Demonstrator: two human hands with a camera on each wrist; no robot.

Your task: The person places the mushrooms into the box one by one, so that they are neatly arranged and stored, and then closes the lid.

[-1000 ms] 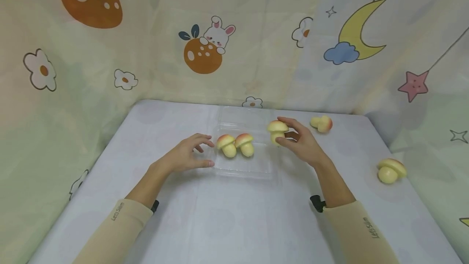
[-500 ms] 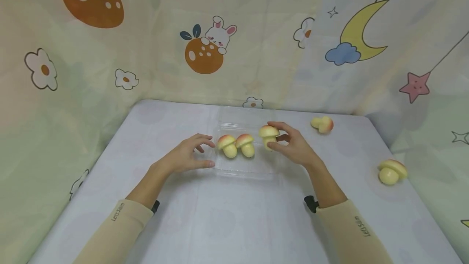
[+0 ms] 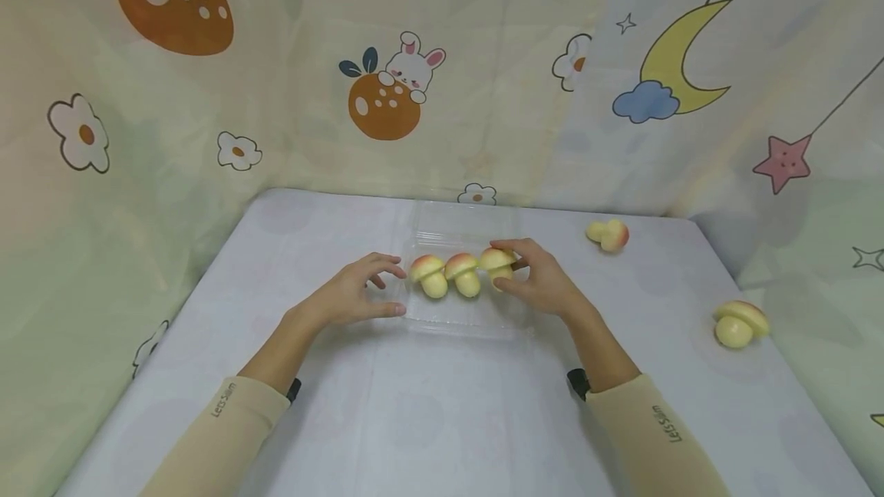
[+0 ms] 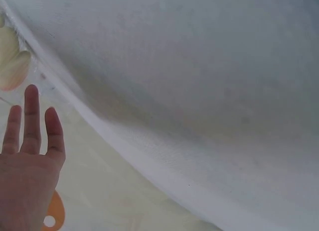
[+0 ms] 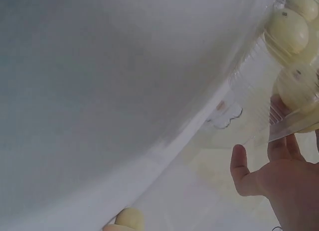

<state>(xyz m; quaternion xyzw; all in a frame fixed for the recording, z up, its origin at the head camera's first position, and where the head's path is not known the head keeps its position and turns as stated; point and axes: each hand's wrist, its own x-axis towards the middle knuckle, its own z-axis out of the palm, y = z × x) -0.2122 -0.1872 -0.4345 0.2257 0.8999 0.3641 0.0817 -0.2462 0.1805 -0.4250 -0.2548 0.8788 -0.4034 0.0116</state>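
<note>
Near the right edge of the clear tray [image 3: 456, 314], one mushroom [image 3: 496, 264] is pinched, presumably for control, by the right hand [image 3: 542, 282], the left hand [image 3: 354, 291] being loosely spread and empty.

Through the head camera I had a wide counter [image 3: 428, 413] in sight, its top whitish with faint round grey patches and rounded far corners. In the middle of its far half I saw a clear plastic box [image 3: 449, 314] lying open, its lid [image 3: 476, 222] spread towards the far edge. To the right of it I made out a yellow mushroom [image 3: 609, 235] lying on its side, stem left, reddish cap right. Well apart from that, close to the right edge, I found another mushroom [image 3: 741, 324], its stem's round end facing the near side
</note>
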